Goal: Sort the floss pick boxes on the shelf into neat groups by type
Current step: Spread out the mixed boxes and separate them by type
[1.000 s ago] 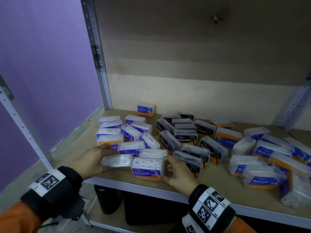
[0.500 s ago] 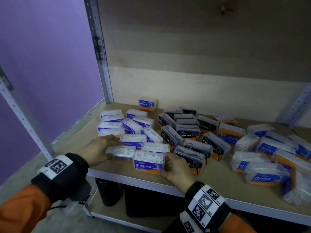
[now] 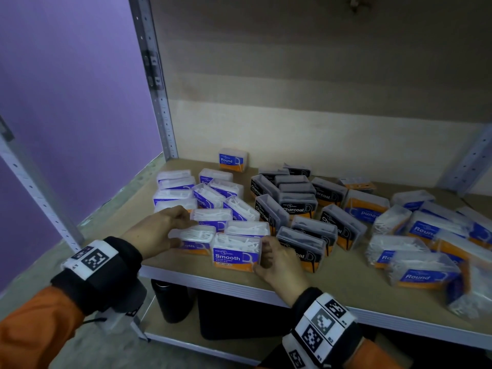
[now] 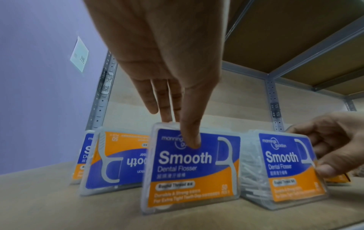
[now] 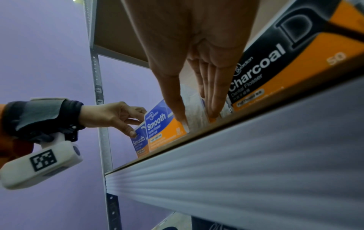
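Two clear Smooth floss boxes with blue and orange labels stand side by side at the shelf's front left. My left hand (image 3: 181,230) pinches the left Smooth box (image 3: 197,242). In the left wrist view that hand (image 4: 180,132) has its thumb on the label of the box (image 4: 189,168) and fingers behind its top. My right hand (image 3: 262,254) grips the right Smooth box (image 3: 235,253) by its right end, seen close in the right wrist view (image 5: 198,119). More Smooth boxes (image 3: 207,198) lie behind, black Charcoal boxes (image 3: 295,206) in the middle, Round boxes (image 3: 423,272) at right.
The wooden shelf has a metal front edge (image 3: 239,286) just below my hands. A steel upright post (image 3: 157,89) and a purple wall bound the left side. One Round box (image 3: 233,159) stands alone at the back. A dark bottle (image 3: 173,302) stands on the lower shelf.
My left hand has slid its Smooth box to the right, closing it up against the box in my right hand. The right hand and its box have hardly moved.
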A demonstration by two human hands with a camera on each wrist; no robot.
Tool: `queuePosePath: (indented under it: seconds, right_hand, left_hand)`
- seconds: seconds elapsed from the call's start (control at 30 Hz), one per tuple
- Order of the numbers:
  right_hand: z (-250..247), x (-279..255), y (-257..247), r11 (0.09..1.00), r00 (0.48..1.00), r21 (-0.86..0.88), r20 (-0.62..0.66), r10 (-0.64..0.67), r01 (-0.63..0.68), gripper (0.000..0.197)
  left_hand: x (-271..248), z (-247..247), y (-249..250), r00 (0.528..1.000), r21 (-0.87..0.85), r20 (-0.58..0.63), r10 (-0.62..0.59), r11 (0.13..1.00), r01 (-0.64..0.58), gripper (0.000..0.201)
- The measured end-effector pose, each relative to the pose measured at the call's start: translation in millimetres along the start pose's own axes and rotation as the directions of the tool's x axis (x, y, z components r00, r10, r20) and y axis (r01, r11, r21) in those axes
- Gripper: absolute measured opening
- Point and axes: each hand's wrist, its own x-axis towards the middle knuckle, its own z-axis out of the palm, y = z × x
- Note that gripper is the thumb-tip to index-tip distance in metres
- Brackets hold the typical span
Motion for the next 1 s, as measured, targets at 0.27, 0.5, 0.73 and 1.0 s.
queuePosePath:
  seconds: [0.27,0.5,0.73,1.0]
  right_hand:
    - [-4,-2,-4,1.0,1.0,-0.01,0.002,0.001,-0.001,0.055]
    - [-27,-8,-8,0.992,0.996,-0.096,0.046,-0.073,0.077,0.042]
    - [-78,-12,-6,0.937,0.985,-0.304,0.094,-0.148,0.17,0.039]
    - [-163,6,-2,0.831,0.984,-0.527,0.08,-0.159,0.177,0.038]
  left_hand:
    - [4,-4,4,0.999,0.122,0.048,0.019,0.992,-0.025,0.057]
    - [9,-9,1,0.993,0.176,0.112,0.045,0.982,-0.064,0.054]
    - [27,-31,5,0.968,0.179,0.19,0.161,0.964,-0.195,0.047]
    - [82,-78,20,0.95,0.224,0.209,0.23,0.935,-0.276,0.041]
